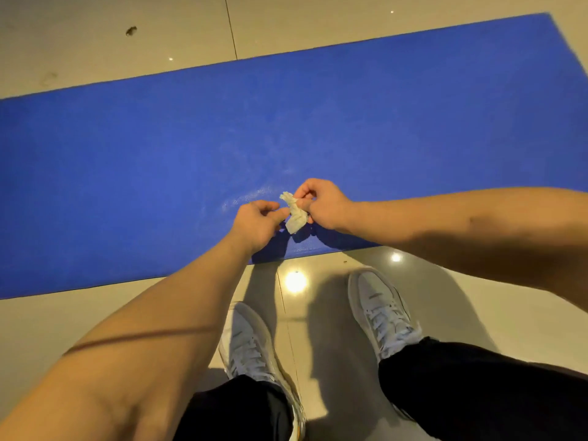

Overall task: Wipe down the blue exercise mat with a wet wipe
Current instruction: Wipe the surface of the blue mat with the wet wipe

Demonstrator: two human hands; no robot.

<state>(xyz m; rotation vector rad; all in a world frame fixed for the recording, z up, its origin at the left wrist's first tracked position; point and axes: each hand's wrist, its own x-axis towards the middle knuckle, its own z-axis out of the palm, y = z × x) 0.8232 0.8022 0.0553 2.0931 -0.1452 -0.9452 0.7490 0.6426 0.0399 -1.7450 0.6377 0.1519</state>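
A blue exercise mat (159, 160) lies flat across the tiled floor, running from the left edge to the upper right. A small crumpled white wet wipe (294, 214) hangs just above the mat's near edge. My right hand (321, 203) pinches its upper part between thumb and fingers. My left hand (257, 222) touches the wipe's left side with thumb and fingertips. A faint pale smear (251, 195) shows on the mat just beyond my hands.
Glossy beige floor tiles (95, 33) surround the mat, with a dark spot (131, 31) at the far left. My two feet in white sneakers (381, 313) and black trousers stand on the floor just short of the mat's near edge.
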